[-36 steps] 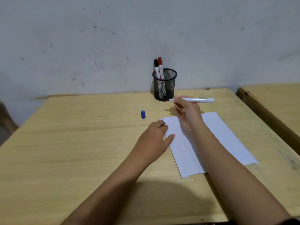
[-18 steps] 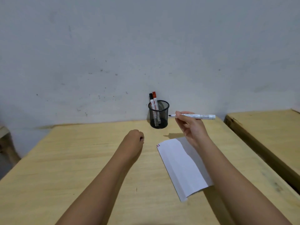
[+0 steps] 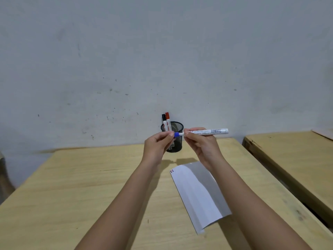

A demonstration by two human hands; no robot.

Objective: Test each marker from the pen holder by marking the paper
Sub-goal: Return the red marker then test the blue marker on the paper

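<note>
My right hand (image 3: 201, 143) holds a white marker (image 3: 209, 131) level in front of the pen holder, tip pointing left. My left hand (image 3: 158, 144) pinches the blue cap (image 3: 176, 134) against the marker's tip. Behind both hands stands the black mesh pen holder (image 3: 177, 127) at the table's far edge, with a black-capped marker (image 3: 164, 120) and a red-capped marker (image 3: 168, 118) upright in it. The white paper (image 3: 198, 192) lies on the table below my right forearm, with short coloured marks (image 3: 172, 171) at its far left corner.
The wooden table (image 3: 81, 186) ends at a grey wall (image 3: 162, 60) just behind the pen holder. A second wooden table (image 3: 292, 156) stands to the right across a narrow gap.
My left hand picked the blue cap up from the table and raised it to the marker's tip. My right hand kept the marker level. The view tilted upward.
</note>
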